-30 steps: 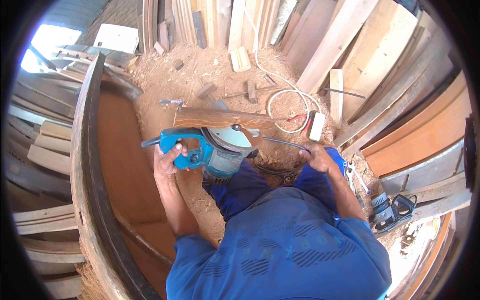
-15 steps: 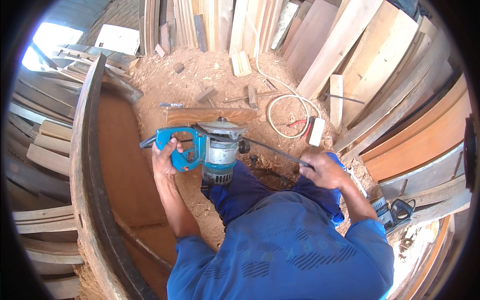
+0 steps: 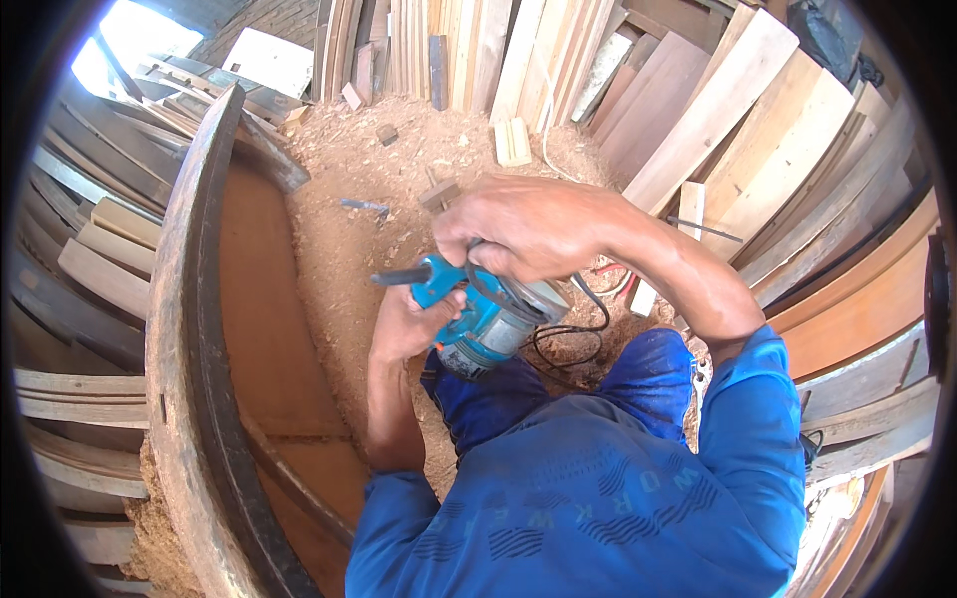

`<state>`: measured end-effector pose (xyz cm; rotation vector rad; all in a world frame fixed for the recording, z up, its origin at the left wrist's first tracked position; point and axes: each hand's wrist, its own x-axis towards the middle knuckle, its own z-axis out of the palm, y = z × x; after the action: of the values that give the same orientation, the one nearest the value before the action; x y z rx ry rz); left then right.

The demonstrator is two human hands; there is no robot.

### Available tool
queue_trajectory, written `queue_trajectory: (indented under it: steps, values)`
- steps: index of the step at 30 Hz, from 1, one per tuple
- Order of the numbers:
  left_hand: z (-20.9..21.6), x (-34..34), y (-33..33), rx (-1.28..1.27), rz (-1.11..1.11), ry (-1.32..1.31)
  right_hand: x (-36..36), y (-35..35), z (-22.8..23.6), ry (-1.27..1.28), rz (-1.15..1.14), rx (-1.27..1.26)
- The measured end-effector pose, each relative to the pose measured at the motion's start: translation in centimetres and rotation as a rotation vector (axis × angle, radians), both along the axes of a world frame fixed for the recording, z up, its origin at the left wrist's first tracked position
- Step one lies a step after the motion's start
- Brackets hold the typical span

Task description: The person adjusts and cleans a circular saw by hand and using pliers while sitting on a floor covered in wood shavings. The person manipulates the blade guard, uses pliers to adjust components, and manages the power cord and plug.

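A teal and silver electric router (image 3: 490, 329) is tilted above my lap. My left hand (image 3: 411, 321) is closed round its teal handle, with the thumb on the near side. Over the top of the tool reaches my right hand (image 3: 508, 229), fingers curled on the black power cord (image 3: 605, 317). The cord passes round the router's body and drops in loose loops between my knees. My right hand and forearm hide part of the tool and the ground beyond it.
To my left stands a long curved wooden piece (image 3: 179, 329) beside a brown panel (image 3: 261, 329). Boards (image 3: 713, 110) lean along the right and back. On the shavings-covered ground lie a wooden block (image 3: 511, 143), a hammer (image 3: 439, 194) and a small blue-handled tool (image 3: 365, 207).
My right hand has swung from the right across to the router's far side, carrying the cord round it. The router has tilted, and the cord now hangs in loops.
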<state>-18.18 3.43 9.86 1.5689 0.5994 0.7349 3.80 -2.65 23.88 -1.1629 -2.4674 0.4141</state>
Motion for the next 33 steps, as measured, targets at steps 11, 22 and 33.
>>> queue_trajectory:
  steps: [11,22,33]
  values:
    - [0.2,-2.4,0.8,0.129,-0.228,0.082,1.0,6.2,-4.7,0.147,-0.039,-0.239]
    - [-2.6,-7.4,1.3,0.186,-0.249,0.055,8.3,4.2,-10.4,0.101,-0.219,-0.38]
    - [-7.6,-11.6,1.8,0.517,-0.047,-0.41,13.3,7.7,-8.8,0.599,-0.587,-0.113]
